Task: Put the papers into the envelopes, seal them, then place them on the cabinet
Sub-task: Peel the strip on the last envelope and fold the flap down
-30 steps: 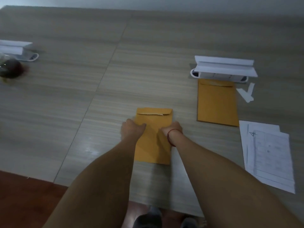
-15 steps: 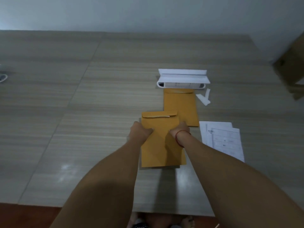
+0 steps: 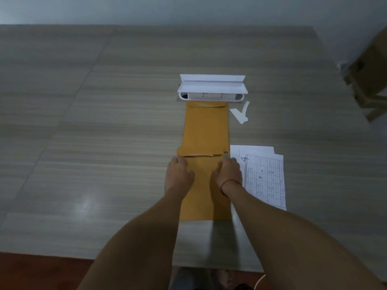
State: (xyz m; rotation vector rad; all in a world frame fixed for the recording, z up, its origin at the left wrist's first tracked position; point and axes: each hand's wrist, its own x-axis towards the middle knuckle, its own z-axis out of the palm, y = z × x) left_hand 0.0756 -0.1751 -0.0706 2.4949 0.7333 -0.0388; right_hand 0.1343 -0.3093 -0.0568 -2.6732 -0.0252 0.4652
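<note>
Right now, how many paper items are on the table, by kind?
Brown envelopes: 2 (near envelope, far envelope)
Printed sheets: 2, overlapping
Folded white sheet on the power strip: 1
Small white paper strips: 2
Total: 7

- A brown paper envelope is nearest me on the grey wood-grain table. The left hand grips its left edge, the right hand its right edge.
- Its far end overlaps a second brown paper envelope behind it.
- Behind that sits a white plastic power strip, with a folded white paper on top.
- White paper strips lie right of the second envelope; printed white sheets lie right of the nearest.
</note>
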